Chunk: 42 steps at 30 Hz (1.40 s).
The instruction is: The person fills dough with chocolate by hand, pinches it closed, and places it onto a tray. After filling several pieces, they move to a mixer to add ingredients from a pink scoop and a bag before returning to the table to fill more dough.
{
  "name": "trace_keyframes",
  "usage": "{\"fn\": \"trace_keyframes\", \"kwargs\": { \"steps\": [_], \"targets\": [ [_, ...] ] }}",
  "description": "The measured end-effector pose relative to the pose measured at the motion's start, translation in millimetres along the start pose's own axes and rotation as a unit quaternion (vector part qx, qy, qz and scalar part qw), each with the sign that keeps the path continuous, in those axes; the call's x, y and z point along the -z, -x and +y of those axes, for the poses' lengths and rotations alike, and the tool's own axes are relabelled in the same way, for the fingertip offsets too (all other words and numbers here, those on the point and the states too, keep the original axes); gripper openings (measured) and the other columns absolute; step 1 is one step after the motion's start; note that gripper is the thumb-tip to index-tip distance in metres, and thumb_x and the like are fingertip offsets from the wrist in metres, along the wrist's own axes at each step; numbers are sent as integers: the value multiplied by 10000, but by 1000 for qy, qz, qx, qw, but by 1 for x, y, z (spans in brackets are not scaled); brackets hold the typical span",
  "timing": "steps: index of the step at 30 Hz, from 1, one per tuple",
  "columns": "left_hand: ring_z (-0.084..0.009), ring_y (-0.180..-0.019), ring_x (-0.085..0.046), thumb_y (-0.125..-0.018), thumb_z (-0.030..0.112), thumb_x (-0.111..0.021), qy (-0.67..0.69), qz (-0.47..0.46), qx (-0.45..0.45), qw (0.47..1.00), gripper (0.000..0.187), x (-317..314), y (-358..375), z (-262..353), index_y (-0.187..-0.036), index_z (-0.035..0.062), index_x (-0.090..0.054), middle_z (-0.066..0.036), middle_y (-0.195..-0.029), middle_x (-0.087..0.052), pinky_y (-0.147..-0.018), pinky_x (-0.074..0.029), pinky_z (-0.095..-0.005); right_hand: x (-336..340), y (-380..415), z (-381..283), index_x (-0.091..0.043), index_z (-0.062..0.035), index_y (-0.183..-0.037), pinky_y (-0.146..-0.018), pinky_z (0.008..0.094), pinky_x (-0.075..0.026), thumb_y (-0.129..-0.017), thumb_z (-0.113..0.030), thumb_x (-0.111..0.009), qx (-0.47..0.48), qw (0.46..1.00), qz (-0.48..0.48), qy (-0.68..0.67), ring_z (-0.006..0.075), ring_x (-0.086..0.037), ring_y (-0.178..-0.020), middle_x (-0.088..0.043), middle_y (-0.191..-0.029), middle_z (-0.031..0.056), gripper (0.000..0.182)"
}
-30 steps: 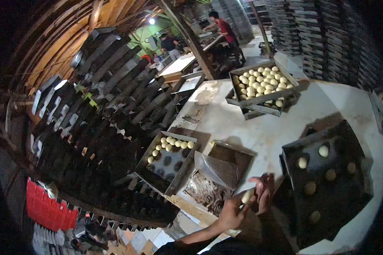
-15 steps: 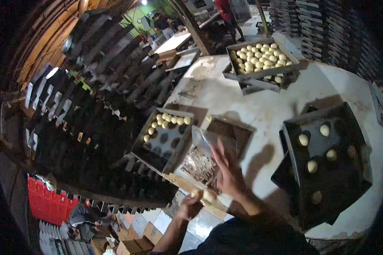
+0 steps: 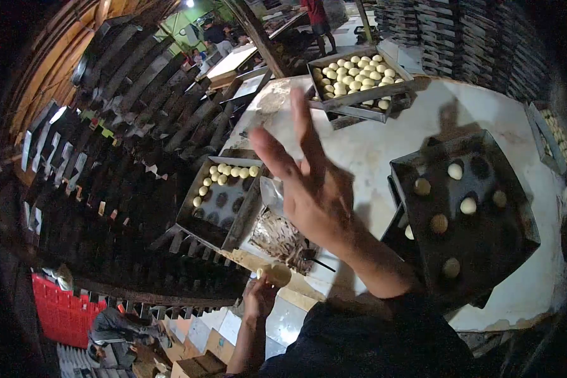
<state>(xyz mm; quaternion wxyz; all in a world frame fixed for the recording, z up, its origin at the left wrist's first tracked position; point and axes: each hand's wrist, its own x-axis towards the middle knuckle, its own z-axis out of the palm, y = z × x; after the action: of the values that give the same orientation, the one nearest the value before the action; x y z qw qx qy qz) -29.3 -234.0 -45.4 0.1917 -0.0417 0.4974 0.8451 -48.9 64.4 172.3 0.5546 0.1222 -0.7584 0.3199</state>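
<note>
In the head view, the left hand is closed around a pale piece of dough, low in the picture and just in front of the wooden edge of the table. Whether the dough touches that edge I cannot tell.

The right hand is raised over the table, wide, with two digits stretched well apart (its far side is hidden, but nothing shows in its grasp).

Behind and to the left of the right hand is a clear plastic bag with brown contents, and a thin black rod juts out beside it. Left of the bag is a metal tray with pale dough balls along its back and left side. To the right of the raised hand, a dark tray holds six well-spaced balls; it sits askew on another tray. At the far side, a stacked tray is crowded with more dough balls.

Tall stacks of dark trays fill the left side, above a red crate. A person in red stands in the background.
</note>
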Motion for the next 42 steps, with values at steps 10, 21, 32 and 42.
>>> {"fn": "trace_keyframes", "kwargs": {
  "steps": [10,21,32,42],
  "targets": [
    [-253,-1115,-548,-940,303,-531,-38,-54,119,991,402,-51,14,-5,-1152,-39,-545,-136,-1187,-578,-966,-430,-340,-67,219,-37,-542,-57,-1200,-920,451,-427,-916,-234,-515,-266,924,-224,-156,351,-533,-1064,-533,-1139,200,336],
    [-302,-1223,-479,-938,265,-539,27,-39,26,999,456,104,54,49,-1246,-69,-497,-191,-1299,-521,-1064,-319,-481,-92,332,2,-425,63,-1186,-766,513,-458,-732,21,-549,-346,823,-401,203,448,-567,-905,-575,-953,299,473],
    [-280,-1185,-513,-959,257,-512,-13,-10,9,1000,428,170,68,82,-1217,-84,-531,-188,-1271,-545,-1040,-357,-431,-154,303,-37,-388,80,-1277,-719,506,-509,-820,-11,-485,-305,766,-486,290,445,-615,-858,-578,-1018,335,476],
    [-283,-1173,-518,-958,233,-513,18,17,-25,999,419,160,1,81,-1209,-102,-528,-200,-1270,-541,-1032,-374,-424,-103,271,5,-520,11,-1196,-645,450,-525,-812,-30,-466,-300,745,-553,223,339,-638,-804,-607,-986,210,391]
  ]
}}
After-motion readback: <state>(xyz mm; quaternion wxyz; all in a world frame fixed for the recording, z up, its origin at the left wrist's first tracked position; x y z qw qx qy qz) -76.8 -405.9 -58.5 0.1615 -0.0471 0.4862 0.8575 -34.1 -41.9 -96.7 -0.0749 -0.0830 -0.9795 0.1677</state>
